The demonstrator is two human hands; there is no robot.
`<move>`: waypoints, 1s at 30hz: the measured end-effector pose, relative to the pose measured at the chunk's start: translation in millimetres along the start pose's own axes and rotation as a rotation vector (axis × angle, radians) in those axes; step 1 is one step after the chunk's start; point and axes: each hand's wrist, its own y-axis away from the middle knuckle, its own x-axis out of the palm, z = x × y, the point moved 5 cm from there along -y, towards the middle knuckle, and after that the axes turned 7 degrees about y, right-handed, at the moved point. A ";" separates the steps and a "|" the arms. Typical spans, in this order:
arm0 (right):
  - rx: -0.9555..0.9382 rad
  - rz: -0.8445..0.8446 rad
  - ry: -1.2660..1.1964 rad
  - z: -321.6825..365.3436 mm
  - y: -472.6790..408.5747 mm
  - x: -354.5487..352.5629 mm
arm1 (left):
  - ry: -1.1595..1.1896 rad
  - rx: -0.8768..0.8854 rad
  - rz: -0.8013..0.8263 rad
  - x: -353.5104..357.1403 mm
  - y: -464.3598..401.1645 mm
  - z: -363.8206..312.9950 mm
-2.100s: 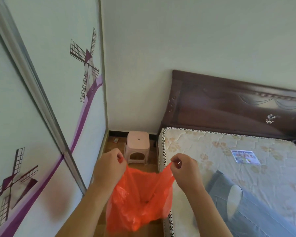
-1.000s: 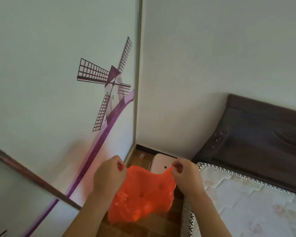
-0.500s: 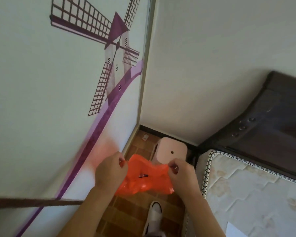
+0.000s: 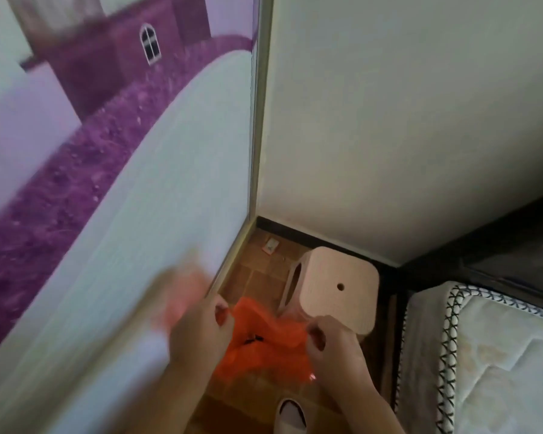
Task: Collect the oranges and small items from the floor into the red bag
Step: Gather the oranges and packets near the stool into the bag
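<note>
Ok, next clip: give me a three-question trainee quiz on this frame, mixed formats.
1. True or false: both hands grip the red bag.
2. Multiple choice: what stands on the floor just beyond the bag? A) a pink stool B) a green bucket C) a cardboard box
3. Short answer: what small thing lies on the tiles in the far corner, between the wardrobe door and the wall?

Key:
1. True. The left hand and the right hand each pinch an edge of the bag's mouth.
2. A, the pink stool.
3. A small flat packet or card; too small to identify further.
</note>
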 end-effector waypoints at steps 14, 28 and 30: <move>-0.253 -0.033 0.175 -109.5 -104.6 138.6 | 0.067 0.189 -0.133 160.3 -74.9 105.3; -0.592 0.022 0.482 -111.2 -147.1 241.0 | -0.120 0.181 0.021 277.9 -106.2 202.6; -0.612 0.049 0.458 -109.1 -150.2 263.8 | -0.108 0.179 0.029 285.7 -107.9 211.9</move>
